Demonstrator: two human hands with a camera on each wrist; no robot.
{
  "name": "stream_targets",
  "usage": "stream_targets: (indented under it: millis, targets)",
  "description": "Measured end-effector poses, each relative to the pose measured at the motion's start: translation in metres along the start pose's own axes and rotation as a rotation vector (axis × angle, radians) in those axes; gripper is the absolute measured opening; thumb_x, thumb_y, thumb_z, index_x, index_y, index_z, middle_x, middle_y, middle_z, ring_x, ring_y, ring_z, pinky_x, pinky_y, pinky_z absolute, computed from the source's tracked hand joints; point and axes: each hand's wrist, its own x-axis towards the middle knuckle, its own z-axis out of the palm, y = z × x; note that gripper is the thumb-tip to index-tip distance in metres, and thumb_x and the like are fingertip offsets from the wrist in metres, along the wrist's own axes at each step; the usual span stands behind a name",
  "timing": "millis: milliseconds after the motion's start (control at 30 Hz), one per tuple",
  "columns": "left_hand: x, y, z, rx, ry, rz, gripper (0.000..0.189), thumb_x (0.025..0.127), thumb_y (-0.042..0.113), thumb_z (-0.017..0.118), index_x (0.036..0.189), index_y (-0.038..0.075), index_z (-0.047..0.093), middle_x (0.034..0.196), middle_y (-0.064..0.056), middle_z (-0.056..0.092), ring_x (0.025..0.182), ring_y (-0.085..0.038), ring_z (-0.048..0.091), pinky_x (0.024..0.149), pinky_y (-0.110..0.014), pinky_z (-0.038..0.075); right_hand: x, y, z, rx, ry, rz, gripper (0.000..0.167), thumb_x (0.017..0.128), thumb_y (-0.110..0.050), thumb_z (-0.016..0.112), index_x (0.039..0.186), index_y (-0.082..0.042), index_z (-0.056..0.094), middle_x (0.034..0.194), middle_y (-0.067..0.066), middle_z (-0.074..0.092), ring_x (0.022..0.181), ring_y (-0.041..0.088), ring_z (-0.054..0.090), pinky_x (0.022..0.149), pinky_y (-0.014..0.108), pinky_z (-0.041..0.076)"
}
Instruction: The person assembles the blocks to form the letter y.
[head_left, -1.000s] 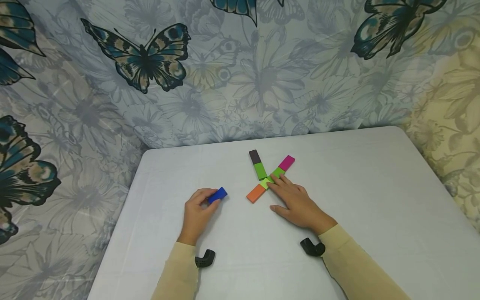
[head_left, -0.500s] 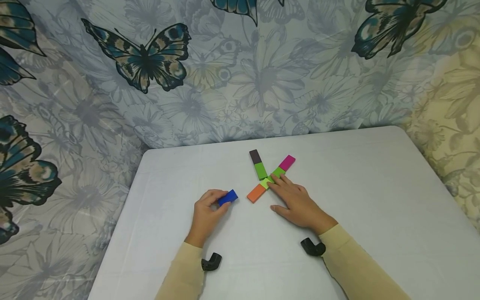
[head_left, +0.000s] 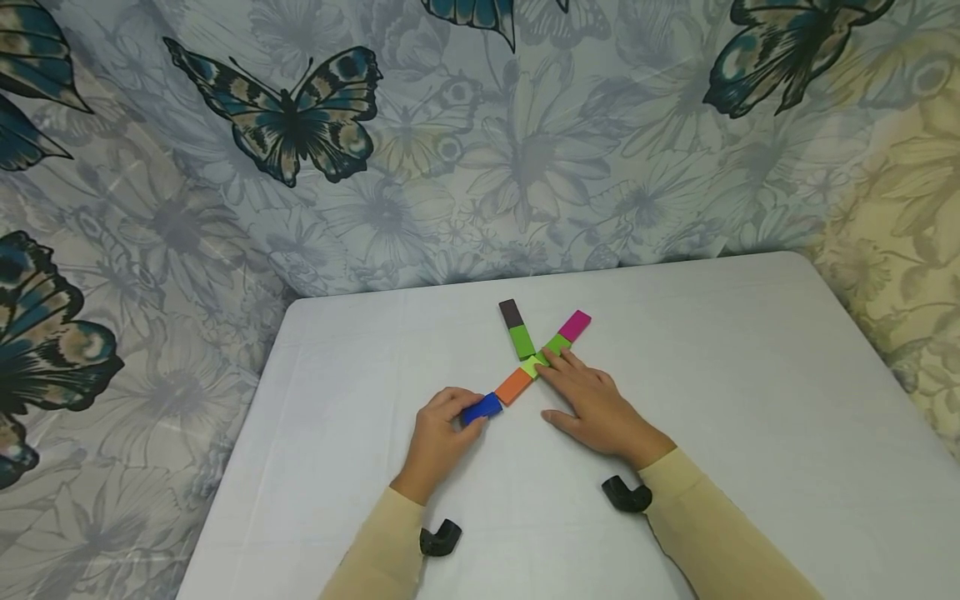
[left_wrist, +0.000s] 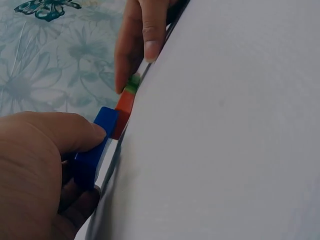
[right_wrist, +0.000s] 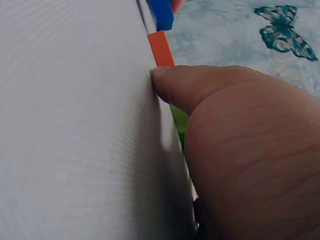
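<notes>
My left hand pinches a blue block between thumb and fingers, its far end right at the outer end of an orange block. In the left wrist view the blue block overlaps the orange block. From the orange one a slanting row runs up through a lime block and green blocks to a magenta block. My right hand lies with fingers extended, fingertips on the lime and green blocks at the row's middle. Its fingers partly cover those blocks.
A second arm of a green block and a dark brown block points to the back from the row's middle. The blocks lie on a white table. Butterfly-patterned cloth hangs behind its back edge.
My left hand has carried the blue block right and slightly toward me, up to the orange block's end. The right hand and the other blocks have stayed in place.
</notes>
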Motion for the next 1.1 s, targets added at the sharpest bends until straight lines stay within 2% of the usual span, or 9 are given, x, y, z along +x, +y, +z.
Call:
stream_targets:
  millis: [267, 633, 933, 1100]
  targets:
    - [-0.002, 0.008, 0.004, 0.086, -0.020, -0.032, 0.030, 0.089, 0.001, 0.090, 0.117, 0.004, 0.081, 0.116, -0.004, 0.071, 0.111, -0.019, 0.069, 0.095, -0.036, 0.059, 0.000, -0.001, 0.000, 0.009, 0.001, 0.002, 0.075, 0.103, -0.036, 0.075, 0.168, -0.013, 0.044, 0.178, 0.008, 0.026, 0.164, 0.035, 0.013, 0.119, 0.065, 0.025]
    - [-0.002, 0.014, 0.009, 0.093, -0.028, -0.021, 0.037, 0.088, 0.002, 0.092, 0.123, 0.003, 0.078, 0.117, -0.005, 0.072, 0.109, -0.021, 0.067, 0.092, -0.037, 0.060, -0.002, -0.002, -0.003, 0.002, -0.001, 0.002, 0.075, 0.103, -0.036, 0.075, 0.168, -0.012, 0.045, 0.178, 0.008, 0.027, 0.164, 0.036, 0.014, 0.119, 0.065, 0.026]
    - [-0.002, 0.017, 0.013, 0.065, -0.028, -0.050, 0.045, 0.088, 0.004, 0.093, 0.128, 0.000, 0.075, 0.119, -0.006, 0.070, 0.107, -0.020, 0.068, 0.091, -0.038, 0.059, -0.005, -0.005, -0.005, 0.018, 0.011, 0.004, 0.074, 0.102, -0.033, 0.077, 0.166, -0.011, 0.047, 0.177, 0.010, 0.029, 0.163, 0.038, 0.016, 0.118, 0.067, 0.027]
    - [-0.002, 0.018, 0.015, 0.060, -0.030, -0.089, 0.049, 0.090, 0.012, 0.093, 0.133, 0.003, 0.073, 0.123, -0.005, 0.068, 0.107, -0.018, 0.066, 0.092, -0.038, 0.059, -0.006, -0.006, -0.005, 0.033, 0.031, 0.000, 0.075, 0.102, -0.032, 0.077, 0.167, -0.012, 0.046, 0.177, 0.009, 0.028, 0.164, 0.038, 0.016, 0.117, 0.067, 0.028]
